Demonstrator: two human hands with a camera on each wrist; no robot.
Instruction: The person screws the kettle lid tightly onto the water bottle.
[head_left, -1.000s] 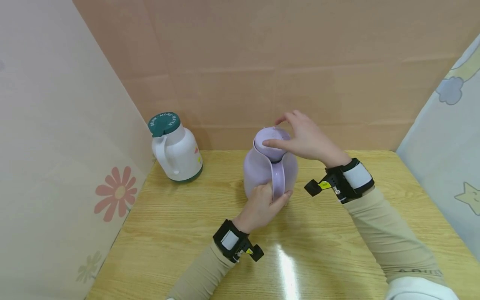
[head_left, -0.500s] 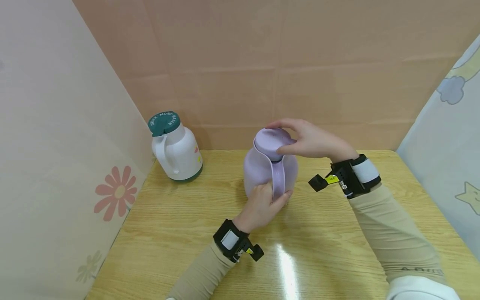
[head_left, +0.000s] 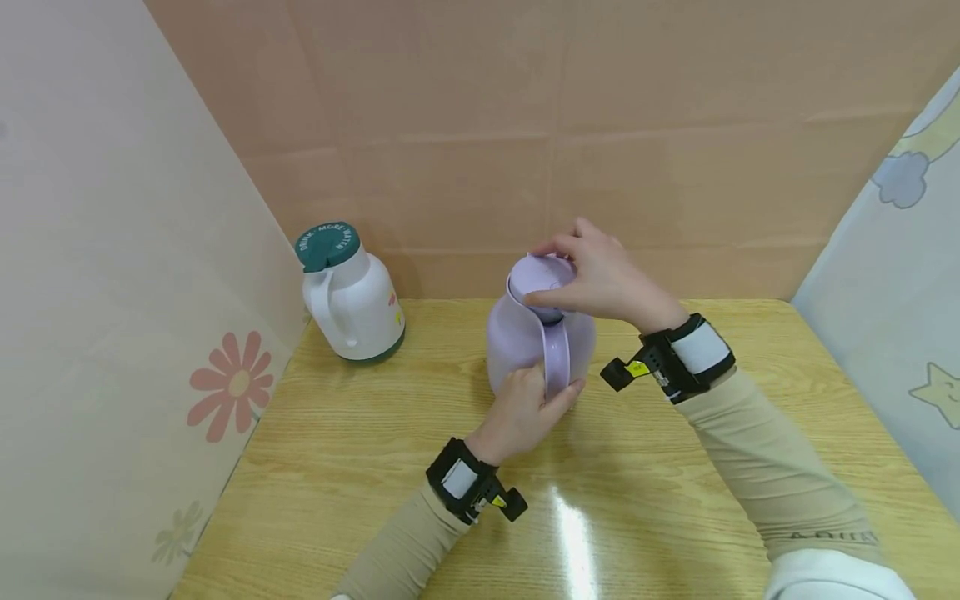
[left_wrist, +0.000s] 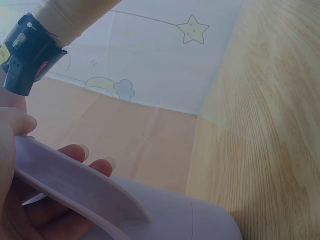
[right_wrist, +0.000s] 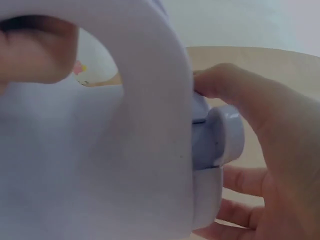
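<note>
Left hand grips the jug handle; right hand grips its lid. Bare table nearer than the jug.

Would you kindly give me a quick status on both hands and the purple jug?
Left hand grips the handle of the purple jug. Right hand grips its lid. Jug upright on the table. White jug stands apart, nothing in the way.

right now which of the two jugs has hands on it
The lilac jug at mid-table: the left hand grips its handle, the right hand grips its lid. The white jug with the green cap stands untouched.
</note>
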